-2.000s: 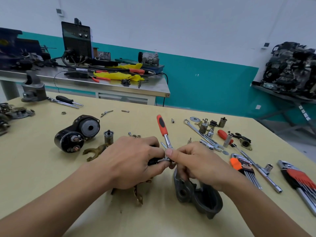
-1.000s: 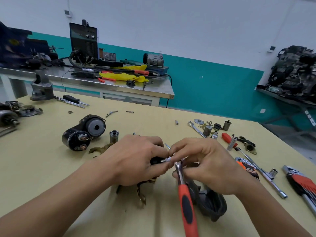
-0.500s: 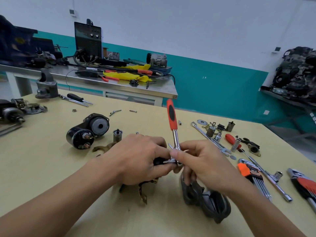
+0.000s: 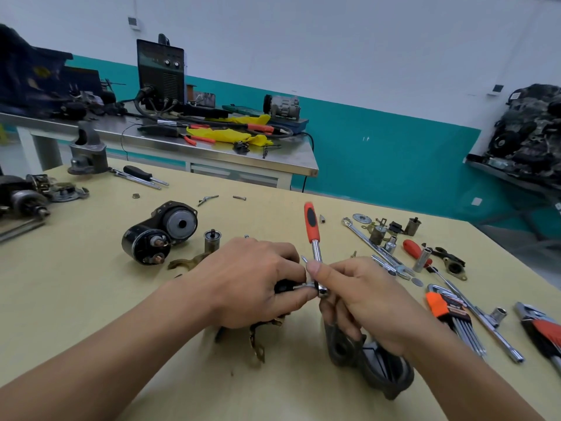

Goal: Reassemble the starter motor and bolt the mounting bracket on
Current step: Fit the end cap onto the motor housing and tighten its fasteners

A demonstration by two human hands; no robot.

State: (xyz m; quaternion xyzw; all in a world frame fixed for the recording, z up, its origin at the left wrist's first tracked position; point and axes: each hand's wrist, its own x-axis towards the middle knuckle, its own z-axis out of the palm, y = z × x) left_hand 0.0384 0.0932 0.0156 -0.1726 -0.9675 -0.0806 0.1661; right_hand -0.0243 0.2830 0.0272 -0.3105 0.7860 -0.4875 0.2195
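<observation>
Tabletop (image 4: pixel 91 299); left hand (image 4: pixel 249 281), right hand (image 4: pixel 364 299) pinch ratchet (image 4: pixel 312 229).

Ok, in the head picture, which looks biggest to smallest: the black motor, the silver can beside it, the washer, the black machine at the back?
1. black motor and black machine: look about alike; the machine sits farther back, so no ranking.
2. silver can
3. washer

Ratchet (image 4: pixel 315 259): bright chrome shank, matt red-black plastic grip. Housing (image 4: pixel 368 360): dull rough cast metal. Table (image 4: pixel 91 299): smooth matt yellow top.
</observation>
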